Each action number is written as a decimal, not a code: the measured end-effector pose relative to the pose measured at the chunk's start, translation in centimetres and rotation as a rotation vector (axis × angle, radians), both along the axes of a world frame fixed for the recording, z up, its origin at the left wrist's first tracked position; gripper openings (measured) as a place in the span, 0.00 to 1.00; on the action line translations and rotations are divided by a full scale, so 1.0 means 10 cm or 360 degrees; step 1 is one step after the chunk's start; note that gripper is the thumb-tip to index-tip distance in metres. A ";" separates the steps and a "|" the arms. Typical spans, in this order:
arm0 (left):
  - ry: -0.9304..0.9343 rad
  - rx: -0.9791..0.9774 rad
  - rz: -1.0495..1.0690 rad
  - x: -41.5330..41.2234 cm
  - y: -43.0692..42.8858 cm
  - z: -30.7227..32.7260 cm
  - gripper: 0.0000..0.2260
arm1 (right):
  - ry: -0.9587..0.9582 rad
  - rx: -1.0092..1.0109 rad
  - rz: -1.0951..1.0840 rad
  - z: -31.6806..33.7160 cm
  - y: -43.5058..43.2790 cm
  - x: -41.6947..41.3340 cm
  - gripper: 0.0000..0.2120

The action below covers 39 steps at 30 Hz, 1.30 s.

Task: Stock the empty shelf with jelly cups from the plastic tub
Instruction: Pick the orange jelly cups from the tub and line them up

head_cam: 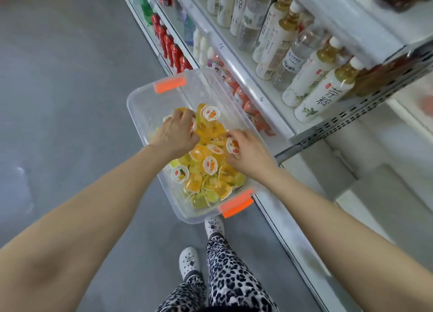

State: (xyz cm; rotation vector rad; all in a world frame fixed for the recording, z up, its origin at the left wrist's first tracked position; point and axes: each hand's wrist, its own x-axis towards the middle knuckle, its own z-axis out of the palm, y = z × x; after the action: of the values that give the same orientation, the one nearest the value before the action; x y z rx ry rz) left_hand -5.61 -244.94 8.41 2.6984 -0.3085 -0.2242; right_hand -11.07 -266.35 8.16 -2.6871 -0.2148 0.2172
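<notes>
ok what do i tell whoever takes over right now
Left grip: in the clear plastic tub with orange latches, fingers curled over small orange and yellow jelly cups.
Right grip: pinches one white-lidded cup.
Tub: on the grey floor beside the white shelving, cups heaped inside.
Done: no cup is out of the tub in view.
Left: lift these cups out, shelve them, repeat until the tub is empty.
</notes>
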 end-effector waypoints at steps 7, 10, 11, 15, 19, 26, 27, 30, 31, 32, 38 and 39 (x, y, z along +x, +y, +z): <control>-0.0033 -0.0025 -0.0262 -0.54 -0.19 0.44 0.21 | -0.0262 0.0075 -0.0306 0.55 -0.31 -0.66 0.25; -0.0062 -0.0058 -0.0455 -0.75 -0.39 0.59 0.23 | -0.0362 0.0023 -0.0443 0.80 -0.52 -0.99 0.23; -0.0074 -0.0071 -0.0511 -0.80 -0.46 0.65 0.24 | -0.0381 0.0002 -0.0490 0.88 -0.59 -1.09 0.23; -0.0152 -0.0104 -0.0725 -1.01 -0.85 0.94 0.26 | -0.0479 -0.0051 -0.0676 1.18 -0.97 -1.51 0.21; -0.0234 -0.0128 -0.0957 -1.15 -1.30 1.23 0.26 | -0.0581 -0.0074 -0.0849 1.52 -1.41 -1.94 0.21; -0.0487 -0.0270 -0.1203 -1.48 -2.31 1.92 0.28 | -0.0892 -0.0234 -0.1083 2.14 -2.30 -2.62 0.20; -0.0519 -0.0316 -0.1228 -1.52 -2.48 2.01 0.27 | -0.0916 -0.0240 -0.1114 2.22 -2.44 -2.71 0.20; -0.0611 -0.0410 -0.1280 -1.65 -3.00 2.26 0.25 | -0.0925 -0.0235 -0.1247 2.45 -2.91 -2.95 0.21; -0.0628 -0.0432 -0.1279 -1.69 -3.17 2.33 0.25 | -0.0915 -0.0218 -0.1305 2.50 -3.07 -3.02 0.22; -0.0634 -0.0449 -0.1273 -1.74 -3.36 2.39 0.26 | -0.0910 -0.0196 -0.1364 2.55 -3.23 -3.09 0.22; -0.0639 -0.0509 -0.1299 -1.94 -4.37 2.50 0.25 | -0.0763 -0.0060 -0.1661 2.52 -4.21 -3.30 0.23; -0.0645 -0.0511 -0.1284 -1.96 -4.52 2.50 0.24 | -0.0717 -0.0043 -0.1680 2.48 -4.35 -3.30 0.22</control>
State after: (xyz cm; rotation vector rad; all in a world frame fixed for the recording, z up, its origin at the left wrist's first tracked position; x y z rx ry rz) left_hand -25.18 -290.14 33.43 2.1462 -1.4132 0.1453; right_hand -44.02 -309.84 32.91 -2.4496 1.0499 -0.6968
